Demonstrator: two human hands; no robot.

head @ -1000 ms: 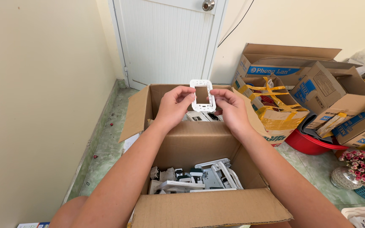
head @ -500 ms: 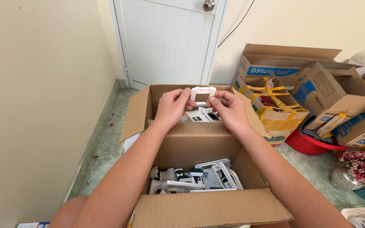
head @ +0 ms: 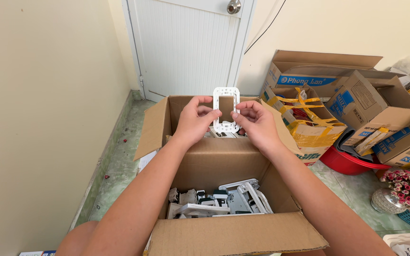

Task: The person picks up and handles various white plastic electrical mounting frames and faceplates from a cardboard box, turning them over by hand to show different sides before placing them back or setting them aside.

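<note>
While both hands pinch it by its long sides, a white plastic frame [head: 226, 108] stands upright above the far half of an open cardboard box [head: 214, 161]. The left hand [head: 196, 119] closes thumb and fingertips on the frame's left edge, and the right hand [head: 257, 122] does the same on its right edge, fingers narrow and curled around the plastic. The frame is a tall rectangle with a large open window in the middle and small holes at its top and bottom ends. Both forearms reach out over the near end of the box.

Below the wrists, a cardboard divider crosses the box. On its near side lies a heap of white and grey plastic parts [head: 219, 201], some with dark inserts; a few more white pieces [head: 224, 134] show just under the frame on the far side. The box flaps hang open to the left and toward the person.

Behind the box is a white door [head: 188, 45] with a round metal knob [head: 234, 6]. To the right stand several more cardboard boxes [head: 347, 102], some bound with yellow tape, a red basin [head: 349, 163] and a bunch of pink flowers [head: 406, 182]. The floor [head: 119, 156] is pale green tile, with a cream wall [head: 39, 109] on the left.
</note>
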